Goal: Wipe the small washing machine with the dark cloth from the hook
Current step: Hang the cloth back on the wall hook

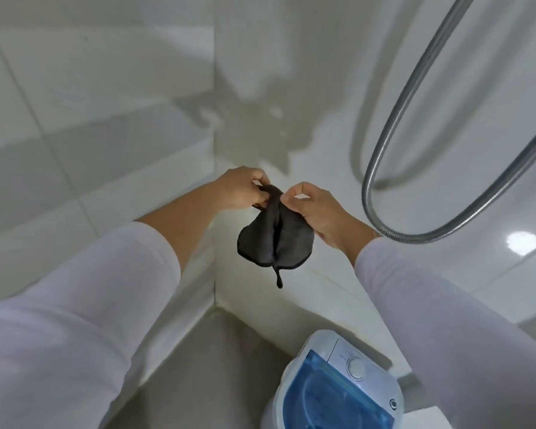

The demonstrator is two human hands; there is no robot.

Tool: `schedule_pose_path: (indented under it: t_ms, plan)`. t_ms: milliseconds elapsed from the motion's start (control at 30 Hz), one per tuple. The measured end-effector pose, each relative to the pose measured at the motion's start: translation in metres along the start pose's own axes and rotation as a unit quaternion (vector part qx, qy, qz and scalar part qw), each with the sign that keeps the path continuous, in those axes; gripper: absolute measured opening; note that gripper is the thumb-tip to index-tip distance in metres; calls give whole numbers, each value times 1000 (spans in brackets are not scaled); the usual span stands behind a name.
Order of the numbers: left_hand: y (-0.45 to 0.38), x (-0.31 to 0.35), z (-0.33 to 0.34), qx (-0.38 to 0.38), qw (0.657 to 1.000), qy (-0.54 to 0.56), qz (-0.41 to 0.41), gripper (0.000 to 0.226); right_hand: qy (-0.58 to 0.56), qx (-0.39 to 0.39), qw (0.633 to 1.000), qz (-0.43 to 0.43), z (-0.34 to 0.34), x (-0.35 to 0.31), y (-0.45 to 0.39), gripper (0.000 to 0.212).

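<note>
In the corner where two white tiled walls (75, 125) meet, one dark cloth (270, 239) hangs in the air between two hands, well above the floor (205, 366). The left hand (240, 188) bunches the cloth's top edge, its fingers (257, 198) curled round the fabric so that their tips are hidden in the folds. The right hand (314, 209) pinches the same top edge just beside it, thumb and forefinger pressed together on the cloth, the other fingers tucked behind. The cloth sags in two rounded lobes with a fold down the middle, and one thin loop (278, 278) dangles from its lower edge. Both forearms wear pale sleeves (84, 308), which fill the lower corners of the view. One small washing machine (338, 385) stands below and to the right, cut off by the bottom edge and partly covered by the right sleeve; its blue see-through lid and one round dial show, but the marks around the dial are too small to read. One metal shower hose (393, 119) loops down the right wall, its ends out of frame.
</note>
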State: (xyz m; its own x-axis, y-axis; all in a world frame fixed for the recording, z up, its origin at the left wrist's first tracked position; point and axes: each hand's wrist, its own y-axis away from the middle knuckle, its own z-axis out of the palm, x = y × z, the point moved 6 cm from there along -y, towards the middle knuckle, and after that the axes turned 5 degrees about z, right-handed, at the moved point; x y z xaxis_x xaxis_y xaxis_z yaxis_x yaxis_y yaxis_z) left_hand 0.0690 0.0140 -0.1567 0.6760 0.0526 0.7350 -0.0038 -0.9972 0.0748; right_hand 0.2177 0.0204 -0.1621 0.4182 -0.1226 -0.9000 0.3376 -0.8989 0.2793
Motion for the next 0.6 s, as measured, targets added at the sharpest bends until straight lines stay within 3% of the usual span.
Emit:
schedule_pose_path:
  t_ms: [200,400,600]
  plan:
    - [5,63,-117,63,994,-77,34,18,23,12,998,-51,-13,-115,28,11]
    - [-10,109,-194,120,989,-51,76,22,70,147,973,-165,-42,-217,25,16]
    - [-41,140,-226,206,972,-31,111,31,176,287,914,-227,-63,-277,15,23]
